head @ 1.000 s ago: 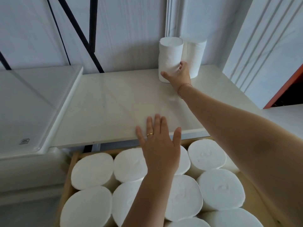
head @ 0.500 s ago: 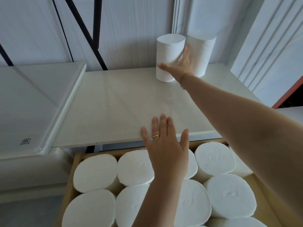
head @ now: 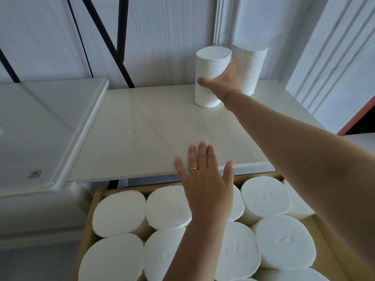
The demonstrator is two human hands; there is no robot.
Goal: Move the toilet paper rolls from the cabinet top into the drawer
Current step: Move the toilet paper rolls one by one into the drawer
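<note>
Right hand wrapped around upright soft white paper roll on smooth cream cabinet top; left hand flat, fingers spread, holding nothing, above roll-packed wooden drawer.

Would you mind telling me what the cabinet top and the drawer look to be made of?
Cabinet top: smooth, cream, faintly veined with a soft sheen, so perhaps stone or laminate. Drawer: tan, matte walls, likely bare wood or plywood.
</note>
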